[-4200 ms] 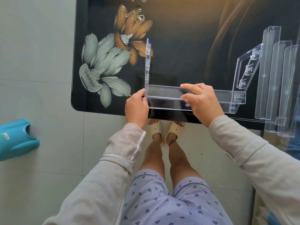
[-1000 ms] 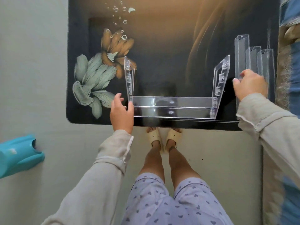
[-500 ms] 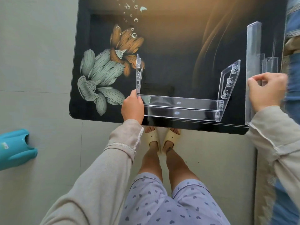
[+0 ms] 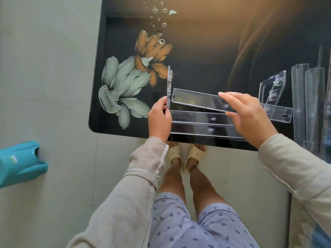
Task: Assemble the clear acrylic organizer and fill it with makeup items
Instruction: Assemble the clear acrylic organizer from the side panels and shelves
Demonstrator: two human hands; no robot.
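A partly built clear acrylic organizer (image 4: pixel 200 122) stands at the near edge of the black flower-printed table (image 4: pixel 206 43). It has an upright left side panel (image 4: pixel 168 83), a tilted right side panel (image 4: pixel 272 86) and two shelf strips between them. My left hand (image 4: pixel 159 119) grips the base of the left panel. My right hand (image 4: pixel 249 117) holds a third clear shelf strip (image 4: pixel 195 99) slanted above the two fitted strips, its left end close to the left panel.
Two more clear strips (image 4: pixel 308 104) lie at the table's right edge. A teal plastic object (image 4: pixel 19 163) sits on the tiled floor at the left. My slippered feet (image 4: pixel 186 154) stand under the table's near edge.
My right hand has picked one clear strip from the pile at the right and carried it left over the organizer. My left hand has stayed at the left panel.
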